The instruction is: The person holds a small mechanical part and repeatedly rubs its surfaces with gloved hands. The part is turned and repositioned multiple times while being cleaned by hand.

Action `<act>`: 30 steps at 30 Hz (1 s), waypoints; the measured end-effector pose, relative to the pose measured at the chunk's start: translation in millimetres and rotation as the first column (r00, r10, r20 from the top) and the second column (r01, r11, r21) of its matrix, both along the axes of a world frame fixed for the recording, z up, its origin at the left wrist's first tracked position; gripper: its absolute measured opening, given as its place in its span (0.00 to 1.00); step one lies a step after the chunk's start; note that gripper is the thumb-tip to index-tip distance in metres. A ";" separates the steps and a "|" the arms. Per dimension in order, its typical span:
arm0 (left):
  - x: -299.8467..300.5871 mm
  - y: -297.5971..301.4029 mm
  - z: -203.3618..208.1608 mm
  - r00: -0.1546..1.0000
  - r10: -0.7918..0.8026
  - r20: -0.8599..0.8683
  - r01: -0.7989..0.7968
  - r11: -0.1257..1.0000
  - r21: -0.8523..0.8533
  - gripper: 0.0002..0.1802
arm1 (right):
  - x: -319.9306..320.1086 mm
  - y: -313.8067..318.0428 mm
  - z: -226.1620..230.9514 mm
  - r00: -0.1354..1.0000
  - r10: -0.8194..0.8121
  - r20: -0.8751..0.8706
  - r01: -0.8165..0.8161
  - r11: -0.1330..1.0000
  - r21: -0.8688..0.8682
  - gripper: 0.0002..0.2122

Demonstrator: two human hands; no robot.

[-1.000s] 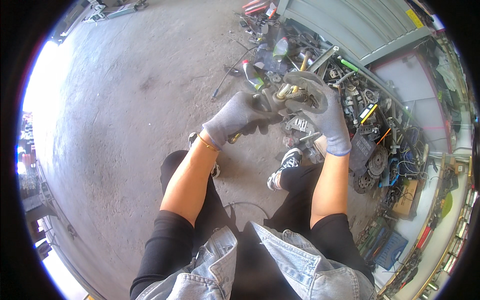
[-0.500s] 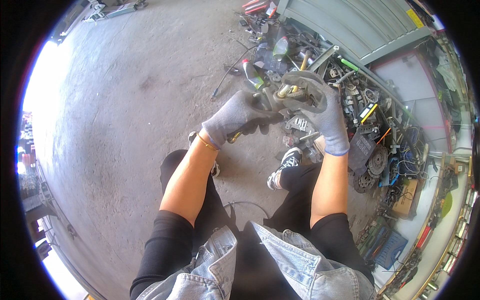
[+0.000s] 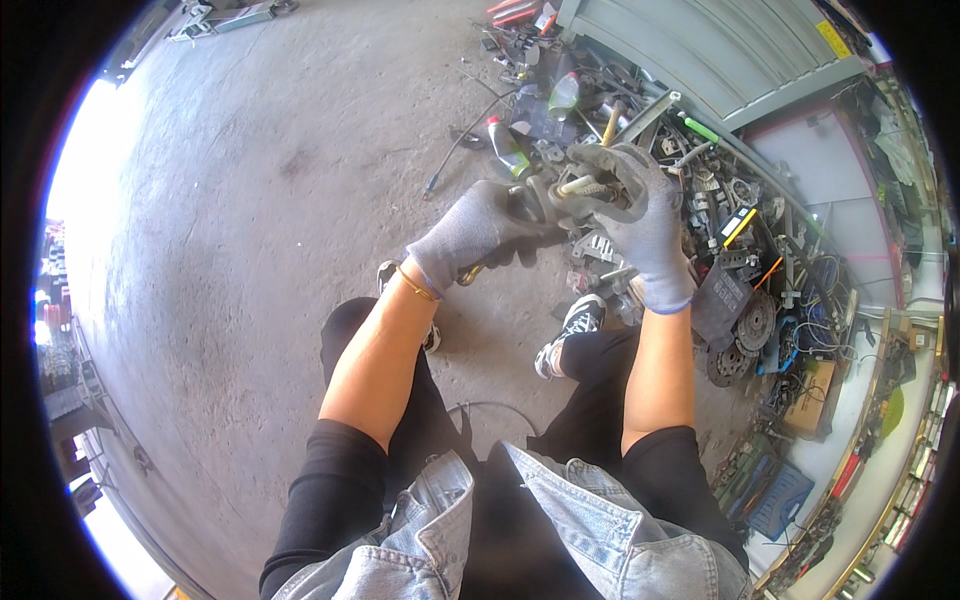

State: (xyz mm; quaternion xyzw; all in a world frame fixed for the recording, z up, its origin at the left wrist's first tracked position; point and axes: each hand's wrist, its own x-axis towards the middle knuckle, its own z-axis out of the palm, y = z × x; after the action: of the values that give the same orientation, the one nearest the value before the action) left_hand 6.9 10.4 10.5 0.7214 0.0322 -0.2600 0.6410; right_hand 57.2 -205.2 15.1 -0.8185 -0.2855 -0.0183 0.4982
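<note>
Together, both gloved hands are raised over the concrete floor (image 3: 230,260), a dark metal part (image 3: 577,186) between them — a pale, stubby pin shows on it. The left hand (image 3: 480,228) is closed around the part's left side, and a yellowish end (image 3: 469,275) pokes out on its near side; I cannot tell what that belongs to. The right hand (image 3: 645,215) is half curled about the right side, fingers arched on the far side, thumb on the near — the fingers hide much of the contact. Farther off lies a red-capped bottle (image 3: 509,148) beside a scrap heap (image 3: 705,185); to the right, nearer, sits a cardboard box (image 3: 811,395)
</note>
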 end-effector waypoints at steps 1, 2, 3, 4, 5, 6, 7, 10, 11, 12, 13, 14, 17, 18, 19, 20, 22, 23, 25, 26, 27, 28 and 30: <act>0.4 -0.4 -0.7 1.000 0.010 -0.007 -0.009 1.000 0.020 0.16 | -1.0 2.5 -1.3 0.997 -0.038 0.061 0.038 0.999 -0.007 0.19; 1.6 -0.5 -1.8 1.000 0.019 -0.015 -0.019 0.999 0.039 0.16 | -1.5 5.5 -2.8 0.990 -0.075 0.122 0.077 0.997 -0.012 0.19; 2.7 -0.3 -3.4 0.999 0.030 -0.022 -0.029 0.998 0.059 0.15 | -2.3 9.3 -4.6 0.978 -0.105 0.179 0.108 0.994 -0.004 0.18; 3.1 -0.7 -5.7 0.998 0.055 -0.022 -0.054 0.997 0.048 0.15 | -3.9 12.3 -5.7 0.967 -0.126 0.223 0.145 0.987 -0.069 0.17; 3.5 -1.6 -8.7 0.997 0.079 -0.021 -0.078 0.996 0.037 0.15 | -6.0 15.7 -6.7 0.954 -0.140 0.265 0.177 0.977 -0.122 0.16; 3.8 -2.4 -12.0 0.994 0.104 -0.020 -0.103 0.994 0.026 0.15 | -8.7 20.1 -7.7 0.939 -0.150 0.308 0.210 0.962 -0.173 0.15; 4.2 -3.4 -15.4 0.992 0.123 -0.023 -0.123 0.992 0.022 0.15 | -11.9 25.7 -8.8 0.886 -0.157 0.436 0.288 0.924 -0.252 0.15; 5.0 -6.0 -23.7 0.985 0.170 -0.038 -0.169 0.985 0.025 0.15 | -21.6 36.3 -6.9 0.813 -0.105 0.572 0.349 0.875 -0.336 0.13; 4.8 -6.4 -24.7 0.983 0.179 -0.044 -0.177 0.984 0.035 0.15 | -23.3 37.8 -5.0 0.808 -0.082 0.583 0.345 0.869 -0.355 0.14; 4.7 -6.3 -24.6 0.979 0.194 -0.065 -0.191 0.980 0.060 0.15 | -23.5 38.4 -3.0 0.803 -0.059 0.594 0.340 0.863 -0.374 0.14; 4.4 -5.5 -23.7 0.980 0.195 -0.041 -0.194 0.980 0.038 0.15 | -22.3 36.4 -0.5 0.857 -0.045 0.513 0.256 0.902 -0.349 0.15; 4.1 -4.2 -21.9 0.979 0.204 -0.031 -0.203 0.979 0.028 0.15 | -18.8 30.5 3.2 0.902 -0.022 0.430 0.172 0.934 -0.314 0.16; 5.2 -1.1 -15.9 0.988 0.151 -0.040 -0.150 0.988 0.024 0.13 | -6.9 5.2 10.7 0.989 0.091 0.114 -0.084 0.994 -0.065 0.20; 5.6 -1.0 -15.0 0.992 0.119 -0.043 -0.119 0.993 0.020 0.12 | -4.2 -2.5 10.3 0.994 0.098 -0.044 -0.097 0.995 0.017 0.21; 5.5 -1.5 -14.6 0.997 0.060 -0.047 -0.060 0.998 0.020 0.12 | -1.1 -9.5 9.7 0.973 0.115 -0.198 -0.097 0.990 0.100 0.21; 5.2 -2.4 -14.6 0.999 0.007 -0.040 -0.006 1.000 0.020 0.12 | -0.8 -15.6 7.7 0.936 0.151 -0.318 -0.074 0.968 0.240 0.22; 4.0 -2.5 -13.5 0.995 -0.091 -0.030 0.092 0.995 0.034 0.12 | 0.9 -26.2 6.1 0.872 0.185 -0.454 -0.079 0.967 0.241 0.28; 0.1 -4.6 -12.4 0.997 -0.078 -0.013 0.079 0.996 0.029 0.13 | 1.8 -30.8 7.3 0.896 0.253 -0.364 -0.202 0.964 0.174 0.31; 0.0 -2.2 -7.3 0.990 -0.138 -0.014 0.137 0.989 -0.047 0.10 | -1.8 -30.9 4.8 0.842 0.216 -0.494 -0.118 0.968 0.223 0.27; -4.2 -0.7 -4.0 0.988 -0.154 -0.026 0.153 0.988 -0.036 0.12 | -1.5 -27.7 3.3 0.853 0.176 -0.492 -0.140 0.984 0.109 0.26; -5.0 -2.2 -0.9 0.987 -0.159 -0.008 0.159 0.987 0.002 0.14 | -2.8 -27.6 2.7 0.764 0.195 -0.615 -0.110 0.979 0.173 0.25; -8.2 -2.7 0.5 0.992 -0.126 -0.003 0.126 0.988 -0.088 0.14 | -8.2 -22.4 -2.2 0.828 0.150 -0.540 -0.061 0.982 0.179 0.24; -12.1 -3.5 1.5 0.988 -0.145 0.044 0.148 0.985 -0.090 0.14 | -9.1 -20.0 -4.3 0.805 0.221 -0.550 -0.103 0.966 0.236 0.25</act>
State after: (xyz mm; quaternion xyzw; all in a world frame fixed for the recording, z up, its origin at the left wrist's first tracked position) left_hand -5.2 7.0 12.0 0.6960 -0.0451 -0.2940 0.6536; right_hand 48.1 -225.3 10.9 -0.7058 -0.1886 0.2430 0.6382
